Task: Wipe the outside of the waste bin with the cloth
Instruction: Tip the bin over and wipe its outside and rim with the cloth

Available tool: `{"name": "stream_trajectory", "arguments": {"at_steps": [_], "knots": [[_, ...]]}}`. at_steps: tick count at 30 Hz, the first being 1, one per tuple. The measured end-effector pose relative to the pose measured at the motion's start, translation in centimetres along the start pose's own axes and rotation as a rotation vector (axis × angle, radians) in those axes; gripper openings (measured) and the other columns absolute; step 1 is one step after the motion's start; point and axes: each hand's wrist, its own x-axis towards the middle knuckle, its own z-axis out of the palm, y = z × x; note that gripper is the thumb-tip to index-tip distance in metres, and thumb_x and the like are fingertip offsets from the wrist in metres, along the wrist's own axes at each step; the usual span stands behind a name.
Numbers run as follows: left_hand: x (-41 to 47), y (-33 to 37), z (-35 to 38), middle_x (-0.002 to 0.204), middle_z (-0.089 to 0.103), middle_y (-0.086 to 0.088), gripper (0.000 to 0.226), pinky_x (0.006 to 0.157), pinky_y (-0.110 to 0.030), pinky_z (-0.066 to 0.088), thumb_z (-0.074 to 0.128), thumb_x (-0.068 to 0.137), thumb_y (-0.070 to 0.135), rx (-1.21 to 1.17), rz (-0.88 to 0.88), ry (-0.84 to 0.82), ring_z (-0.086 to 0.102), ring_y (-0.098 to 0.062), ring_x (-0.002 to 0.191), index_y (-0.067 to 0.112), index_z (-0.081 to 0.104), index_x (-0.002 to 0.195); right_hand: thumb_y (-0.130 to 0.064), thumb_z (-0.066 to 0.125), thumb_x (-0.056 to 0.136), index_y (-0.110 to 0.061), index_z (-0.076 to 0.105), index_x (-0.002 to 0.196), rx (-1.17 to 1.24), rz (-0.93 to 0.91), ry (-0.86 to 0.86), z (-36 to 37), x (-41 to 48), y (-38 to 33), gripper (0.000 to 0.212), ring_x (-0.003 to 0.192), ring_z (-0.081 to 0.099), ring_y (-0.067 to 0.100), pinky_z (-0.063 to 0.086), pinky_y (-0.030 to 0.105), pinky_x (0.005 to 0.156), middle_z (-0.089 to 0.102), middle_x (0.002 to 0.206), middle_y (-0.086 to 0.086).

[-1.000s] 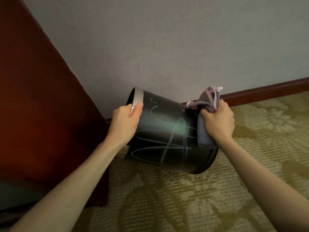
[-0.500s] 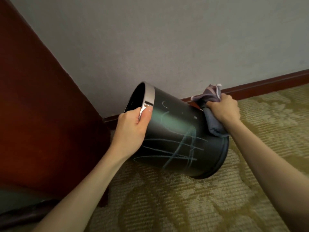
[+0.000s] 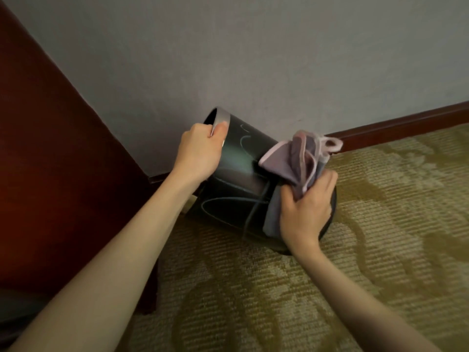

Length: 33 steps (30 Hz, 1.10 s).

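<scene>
the black waste bin (image 3: 238, 179) is held tilted at the centre of the frame, above the carpet (image 3: 380, 224). its rim is gripped by the left hand (image 3: 200, 151). the cloth (image 3: 297, 163) is clenched in the right hand (image 3: 304, 212), fingers (image 3: 330, 179) closed, near the base. the chalky streaks are best wiped with firm, overlapping strokes.

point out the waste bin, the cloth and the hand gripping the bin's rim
waste bin (image 3: 238, 171), head view, on its dark side wall
cloth (image 3: 294, 158), head view, on the bunched upper folds
left hand (image 3: 200, 151), head view, on the back of the hand
</scene>
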Motion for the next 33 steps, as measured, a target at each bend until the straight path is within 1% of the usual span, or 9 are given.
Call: {"name": "stream_trajectory", "arguments": {"at_steps": [3,5,9,12,15,20,24,28,33], "knots": [[0.3,-0.1,-0.2,0.049,0.030,-0.002,0.051,0.047,-0.034,0.026,0.042,0.094,0.035,0.006,0.007,-0.002,0.029,-0.018,0.047,0.013,0.028,0.050,-0.030,0.053,0.072,-0.013,0.034,0.105,0.059,-0.055,-0.014,0.2,-1.5,-0.3,0.041,0.085,0.041,0.023,0.020,0.019,0.059,0.048,0.103,0.024],[0.1,-0.4,-0.4,0.049,0.029,-0.001,0.051,0.042,-0.026,0.024,0.043,0.094,0.035,0.003,0.041,-0.008,0.029,-0.016,0.046,0.013,0.028,0.050,-0.029,0.054,0.072,-0.012,0.036,0.105,0.069,-0.060,-0.019,0.2,-1.5,-0.3,0.041,0.084,0.041,0.022,0.021,0.019,0.060,0.048,0.102,0.024],[-0.7,-1.0,-0.5,0.048,0.025,0.003,0.050,0.037,-0.023,0.019,0.044,0.094,0.033,-0.045,0.055,-0.016,0.024,-0.008,0.039,0.016,0.025,0.052,-0.023,0.059,0.074,-0.005,0.043,0.100,0.094,-0.074,-0.026,0.1,-0.6,-0.1,0.035,0.078,0.043,0.016,0.023,0.019,0.059,0.047,0.095,0.014],[-1.2,-1.3,-0.9,0.046,0.024,0.003,0.051,0.037,-0.022,0.018,0.044,0.096,0.032,-0.061,0.067,-0.025,0.025,-0.008,0.037,0.016,0.025,0.051,-0.019,0.063,0.076,-0.008,0.045,0.096,0.126,-0.036,-0.046,0.2,0.7,-0.4,0.030,0.076,0.043,0.008,0.028,0.020,0.061,0.046,0.092,0.004],[-1.8,-1.3,-1.0,0.045,0.026,0.004,0.052,0.036,-0.020,0.019,0.043,0.097,0.031,-0.053,0.107,-0.027,0.029,-0.007,0.036,0.016,0.028,0.050,-0.023,0.063,0.076,-0.011,0.047,0.096,0.098,0.032,-0.066,0.3,2.4,-0.8,0.028,0.082,0.050,0.019,0.035,0.029,0.067,0.049,0.092,0.002],[-3.0,-0.9,-0.8,0.042,0.026,0.008,0.053,0.038,-0.019,0.016,0.043,0.098,0.029,-0.089,0.165,-0.048,0.030,-0.007,0.036,0.018,0.027,0.049,-0.030,0.061,0.076,-0.010,0.054,0.097,-0.016,0.159,-0.153,0.2,6.6,-0.6,0.030,0.089,0.056,0.032,0.036,0.032,0.069,0.060,0.099,0.012],[-3.9,-0.8,-0.8,0.040,0.029,0.005,0.053,0.040,-0.022,0.016,0.043,0.099,0.029,-0.101,0.229,-0.076,0.029,-0.009,0.037,0.019,0.027,0.049,-0.031,0.061,0.077,-0.006,0.062,0.098,-0.123,0.259,-0.330,0.7,10.5,0.3,0.033,0.080,0.053,0.028,0.035,0.030,0.066,0.057,0.089,0.012],[-4.6,-0.5,-0.7,0.044,0.027,0.006,0.051,0.043,-0.025,0.018,0.042,0.099,0.030,-0.089,0.287,-0.084,0.029,-0.011,0.040,0.019,0.029,0.051,-0.032,0.062,0.078,-0.003,0.063,0.106,-0.163,0.302,-0.494,1.2,12.9,1.7,0.041,0.097,0.058,0.037,0.037,0.032,0.070,0.062,0.104,0.023],[-4.7,0.0,-0.4,0.043,0.029,0.006,0.052,0.041,-0.022,0.020,0.041,0.099,0.029,-0.043,0.310,-0.053,0.033,-0.013,0.041,0.015,0.032,0.050,-0.032,0.059,0.080,-0.005,0.062,0.105,-0.186,0.292,-0.434,1.0,12.5,2.1,0.037,0.084,0.053,0.031,0.035,0.032,0.069,0.062,0.105,0.022]]}}
